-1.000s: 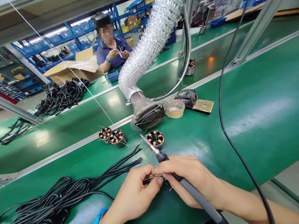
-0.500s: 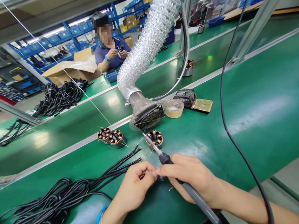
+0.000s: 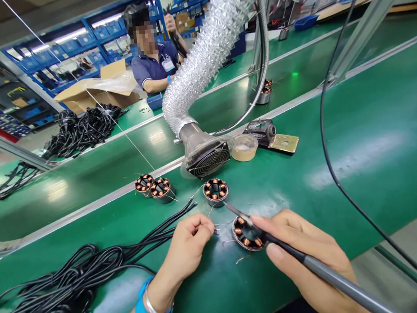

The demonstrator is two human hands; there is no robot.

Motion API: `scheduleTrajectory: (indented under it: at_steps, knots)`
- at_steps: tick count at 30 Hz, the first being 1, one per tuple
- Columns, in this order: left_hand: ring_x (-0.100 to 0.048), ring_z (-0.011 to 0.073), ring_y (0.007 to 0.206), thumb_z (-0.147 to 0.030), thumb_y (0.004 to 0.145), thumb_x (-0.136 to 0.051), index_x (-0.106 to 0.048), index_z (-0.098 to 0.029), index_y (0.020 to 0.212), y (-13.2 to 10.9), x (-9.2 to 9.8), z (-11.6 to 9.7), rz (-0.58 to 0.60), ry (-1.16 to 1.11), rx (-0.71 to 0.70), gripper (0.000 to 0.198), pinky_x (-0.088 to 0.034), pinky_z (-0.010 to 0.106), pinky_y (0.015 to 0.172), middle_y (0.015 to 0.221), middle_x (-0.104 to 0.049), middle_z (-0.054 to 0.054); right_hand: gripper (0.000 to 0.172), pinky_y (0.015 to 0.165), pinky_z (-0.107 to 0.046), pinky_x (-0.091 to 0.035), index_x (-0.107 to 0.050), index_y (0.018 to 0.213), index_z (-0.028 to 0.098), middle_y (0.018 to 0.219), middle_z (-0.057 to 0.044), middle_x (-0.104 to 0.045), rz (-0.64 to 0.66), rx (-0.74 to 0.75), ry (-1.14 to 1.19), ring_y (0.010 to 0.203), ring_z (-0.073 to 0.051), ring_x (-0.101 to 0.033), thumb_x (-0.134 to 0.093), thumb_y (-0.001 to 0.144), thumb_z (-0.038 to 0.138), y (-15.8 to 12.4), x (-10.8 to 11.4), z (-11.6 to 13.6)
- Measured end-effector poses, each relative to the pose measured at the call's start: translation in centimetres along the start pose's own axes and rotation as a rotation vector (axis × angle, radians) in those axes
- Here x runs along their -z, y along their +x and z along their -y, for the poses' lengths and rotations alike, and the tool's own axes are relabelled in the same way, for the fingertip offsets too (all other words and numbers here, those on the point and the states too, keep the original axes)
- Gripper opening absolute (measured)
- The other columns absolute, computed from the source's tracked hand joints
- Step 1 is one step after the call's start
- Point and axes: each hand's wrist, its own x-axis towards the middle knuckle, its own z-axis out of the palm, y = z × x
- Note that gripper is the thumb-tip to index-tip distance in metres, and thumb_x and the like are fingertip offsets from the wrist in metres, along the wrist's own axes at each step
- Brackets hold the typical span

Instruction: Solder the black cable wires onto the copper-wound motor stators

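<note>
My left hand (image 3: 189, 242) is closed in a pinch on a black cable, most of it hidden; thin wire ends (image 3: 216, 230) stick out past the fingertips. My right hand (image 3: 306, 250) grips a soldering iron (image 3: 330, 275) like a pen, its tip pointing up and left. Under the iron lies a motor stator (image 3: 244, 242) with copper coils, partly covered by the iron and my right fingers. The wire ends are close to the left of this stator. A second stator (image 3: 215, 193) sits just beyond the iron's tip, with fine leads sticking out.
Two more stators (image 3: 162, 190) stand at back left. Black cables (image 3: 59, 289) lie coiled at left. A fume duct (image 3: 209, 159) hangs over the bench, beside a round tub (image 3: 244, 148) and an iron stand (image 3: 263, 132). The iron's cord (image 3: 326, 150) hangs at right. A co-worker (image 3: 155, 63) is opposite.
My right hand and the soldering iron have moved right and back towards me, away from my left fingers. The near stator now shows beneath the iron. The co-worker has raised one hand.
</note>
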Motion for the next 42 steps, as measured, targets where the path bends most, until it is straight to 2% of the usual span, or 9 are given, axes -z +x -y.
scheduleTrajectory:
  at_steps: [5, 9, 18, 28, 36, 42]
  knots:
    - [-0.025, 0.009, 0.052, -0.03, 0.08, -0.053, -0.055, -0.017, 0.069, 0.0, -0.1, -0.2, 0.012, -0.007, 0.01, 0.017, -0.021, 0.023, 0.051, 0.057, -0.036, -0.007, 0.024, 0.05, -0.019, -0.049, -0.068, 0.106, 0.022, 0.073, 0.002, -0.065, -0.055, -0.028, -0.028, 0.055, -0.009, -0.059, -0.056, 0.086, 0.015, 0.2, 0.3, 0.4]
    - [-0.025, 0.0091, 0.052, -0.031, 0.079, -0.053, -0.055, -0.017, 0.068, 0.0, -0.1, -0.5, 0.018, -0.009, 0.017, 0.018, -0.021, 0.023, 0.051, 0.057, -0.036, -0.007, 0.015, 0.056, -0.02, -0.052, -0.065, 0.097, 0.023, 0.081, 0.0, -0.07, -0.08, -0.07, -0.033, 0.067, -0.013, -0.067, -0.058, 0.085, 0.016, 0.2, -0.1, -0.2]
    - [-0.03, 0.0101, 0.055, -0.03, 0.079, -0.053, -0.056, -0.016, 0.067, 0.1, -0.1, -0.7, 0.028, 0.003, 0.002, 0.018, -0.024, 0.023, 0.053, 0.058, -0.041, -0.005, 0.013, 0.045, -0.02, -0.043, -0.066, 0.093, 0.019, 0.064, 0.003, -0.06, -0.056, -0.044, 0.001, 0.048, -0.008, -0.053, -0.057, 0.084, 0.015, 0.6, -0.4, 0.2]
    - [-0.032, 0.0103, 0.057, -0.029, 0.08, -0.053, -0.056, -0.016, 0.067, 0.3, -0.1, -0.4, 0.047, 0.003, -0.014, 0.018, -0.025, 0.023, 0.055, 0.06, -0.043, -0.005, 0.02, 0.045, -0.023, -0.042, -0.064, 0.095, 0.017, 0.064, 0.0, -0.058, -0.039, 0.063, -0.002, 0.05, -0.01, -0.051, -0.054, 0.081, 0.01, 0.7, -0.8, 0.4]
    - [-0.035, 0.0106, 0.058, -0.029, 0.081, -0.053, -0.056, -0.016, 0.068, 0.2, 0.0, -0.4, 0.051, 0.008, -0.029, 0.019, -0.028, 0.023, 0.056, 0.061, -0.046, -0.004, 0.022, 0.043, -0.022, -0.042, -0.065, 0.096, 0.018, 0.062, 0.001, -0.057, -0.061, 0.026, 0.053, 0.048, -0.01, -0.052, -0.053, 0.08, 0.01, 0.9, -0.1, 0.9]
    - [-0.036, 0.0107, 0.058, -0.028, 0.08, -0.055, -0.058, -0.016, 0.068, 0.3, 0.1, -0.4, 0.037, -0.002, -0.025, 0.018, -0.03, 0.022, 0.057, 0.061, -0.047, -0.004, 0.018, 0.042, -0.023, -0.042, -0.066, 0.093, 0.018, 0.061, 0.0, -0.058, -0.066, 0.02, 0.046, 0.047, -0.011, -0.052, -0.054, 0.081, 0.012, 0.9, -0.4, 0.5]
